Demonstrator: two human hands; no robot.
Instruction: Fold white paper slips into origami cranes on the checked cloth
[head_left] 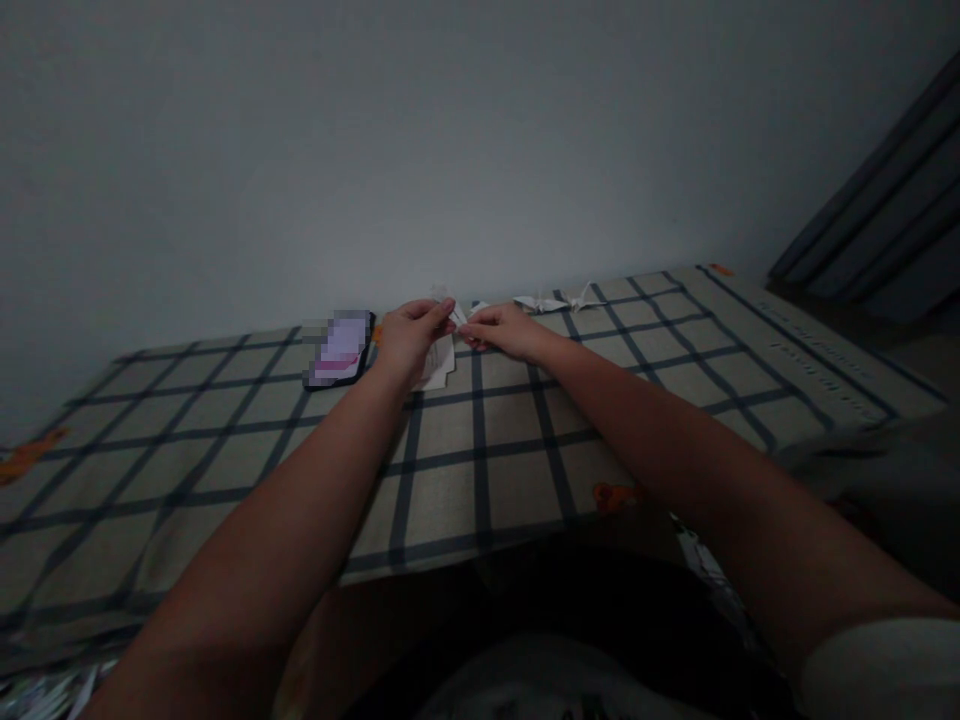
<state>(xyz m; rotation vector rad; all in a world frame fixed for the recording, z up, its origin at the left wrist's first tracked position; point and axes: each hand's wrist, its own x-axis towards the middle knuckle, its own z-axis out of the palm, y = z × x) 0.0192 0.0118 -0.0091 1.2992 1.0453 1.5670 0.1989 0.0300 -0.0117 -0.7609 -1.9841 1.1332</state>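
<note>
A small, narrow strip-like piece of folded white paper [459, 317] is between the two hands, above the far edge of the table, near the wall. Its long axis slants, the upper end pointing left toward the wall and the lower end pointing right toward the person; which end is its front I cannot tell. The bare left hand [412, 335] pinches it between thumb and fingers, and the bare right hand [501, 330] has its fingertips closed on the lower end. Flat white paper sheets [439, 366] lie just below the left hand, partly covered by it. Right of the right hand, two pointed, folded white paper figures [541, 303] [580, 299] lie side by side. A dark-edged phone with a lit, blurred screen [343, 346] rests left of the left hand. Beneath everything spreads a beige cloth with dark blue checks [442, 480], reaching the plain grey wall [465, 140]
</note>
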